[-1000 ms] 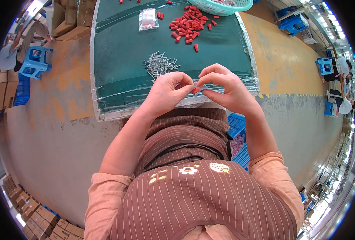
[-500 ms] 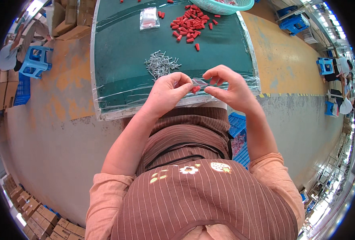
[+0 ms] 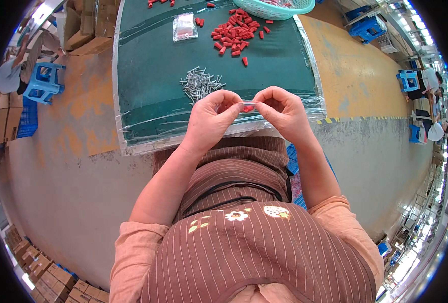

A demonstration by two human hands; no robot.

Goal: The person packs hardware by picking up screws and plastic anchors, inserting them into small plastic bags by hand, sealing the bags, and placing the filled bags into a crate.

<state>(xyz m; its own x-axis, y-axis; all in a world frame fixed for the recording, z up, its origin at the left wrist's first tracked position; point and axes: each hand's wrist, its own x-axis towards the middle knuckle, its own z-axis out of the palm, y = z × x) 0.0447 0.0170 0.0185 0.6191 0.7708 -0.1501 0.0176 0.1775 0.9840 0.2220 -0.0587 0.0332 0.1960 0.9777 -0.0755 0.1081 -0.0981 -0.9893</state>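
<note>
Between both hands, at the near edge of the green table (image 3: 145,81), is a small clear plastic bag (image 3: 249,103) with something red low in it. My left hand (image 3: 211,116) pinches one side of its top edge between thumb and finger. The other side is pinched the same way by my right hand (image 3: 284,113). Just beyond my left hand lies a heap of silvery screws (image 3: 198,83). Farther off is a loose pile of tapered red plastic plugs (image 3: 236,33). A filled clear packet (image 3: 185,26) rests to the left of that pile.
A turquoise basket (image 3: 272,11) stands at the table's far right corner. Blue stools (image 3: 44,83) are on the floor at both sides, with people near them. Cardboard boxes (image 3: 90,25) stand at the far left. A blue crate (image 3: 291,159) is beside me, below the table.
My right hand has moved left and closed on the bag's edge; before, its fingers were apart beside it. The bag's top is now held between both hands.
</note>
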